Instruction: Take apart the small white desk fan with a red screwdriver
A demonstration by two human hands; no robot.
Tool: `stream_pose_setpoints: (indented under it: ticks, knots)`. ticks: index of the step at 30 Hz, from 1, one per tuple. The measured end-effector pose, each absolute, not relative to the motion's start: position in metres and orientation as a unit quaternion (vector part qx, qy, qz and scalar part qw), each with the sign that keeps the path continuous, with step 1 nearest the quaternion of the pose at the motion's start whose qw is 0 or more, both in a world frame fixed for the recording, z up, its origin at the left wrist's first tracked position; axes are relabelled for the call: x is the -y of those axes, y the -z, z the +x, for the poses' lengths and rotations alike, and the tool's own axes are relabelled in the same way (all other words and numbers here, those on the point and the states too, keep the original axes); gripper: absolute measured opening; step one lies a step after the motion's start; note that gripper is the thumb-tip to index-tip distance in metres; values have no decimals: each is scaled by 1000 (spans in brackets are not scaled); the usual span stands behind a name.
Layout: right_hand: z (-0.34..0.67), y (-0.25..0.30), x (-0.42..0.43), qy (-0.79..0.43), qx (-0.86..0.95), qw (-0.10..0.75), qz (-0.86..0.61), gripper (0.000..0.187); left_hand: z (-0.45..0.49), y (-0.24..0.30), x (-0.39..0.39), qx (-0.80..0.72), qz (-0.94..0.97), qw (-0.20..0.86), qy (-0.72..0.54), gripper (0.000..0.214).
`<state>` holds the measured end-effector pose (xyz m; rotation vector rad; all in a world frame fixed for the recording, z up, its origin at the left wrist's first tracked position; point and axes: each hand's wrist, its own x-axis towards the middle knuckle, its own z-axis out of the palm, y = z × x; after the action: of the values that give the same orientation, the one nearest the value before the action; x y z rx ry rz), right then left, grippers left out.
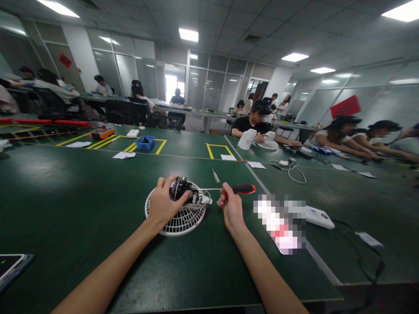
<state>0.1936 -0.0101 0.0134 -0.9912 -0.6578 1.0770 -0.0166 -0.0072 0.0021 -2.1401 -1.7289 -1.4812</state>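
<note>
On the green table lies a round white fan grille (183, 224), with a black fan motor (177, 188) and loose white wires on top of it. My left hand (165, 200) is wrapped round the motor, thumb across its near side. A screwdriver (244, 189) with a red and black handle is pinched in my right hand (231, 205). Its shaft lies level and points left, the tip reaching the motor; the exact contact spot is hidden. Just beyond, a small slim screwdriver-like tool (215, 175) rests on the table.
A blue bin (145, 142) and an orange meter (101, 134) stand at the far left. To the right are a blurred-out phone-like object (278, 226), a white device (319, 216) and a coiled white cable (294, 168). A phone (13, 266) lies near left. Across the table, a person (258, 120) handles white parts.
</note>
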Motion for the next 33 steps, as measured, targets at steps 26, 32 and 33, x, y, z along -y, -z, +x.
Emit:
stream_pose_setpoints:
  ticks: [26, 32, 33]
  knots:
    - [192, -19, 17, -473, 305, 730, -387, 23, -17, -2, 7, 552, -685, 4, 475, 59]
    - [190, -23, 17, -474, 298, 731, -391, 35, -16, -3, 7, 556, -685, 6, 471, 59]
    - [190, -24, 18, -477, 296, 731, -389, 37, -16, -3, 7, 556, -684, 6, 472, 58]
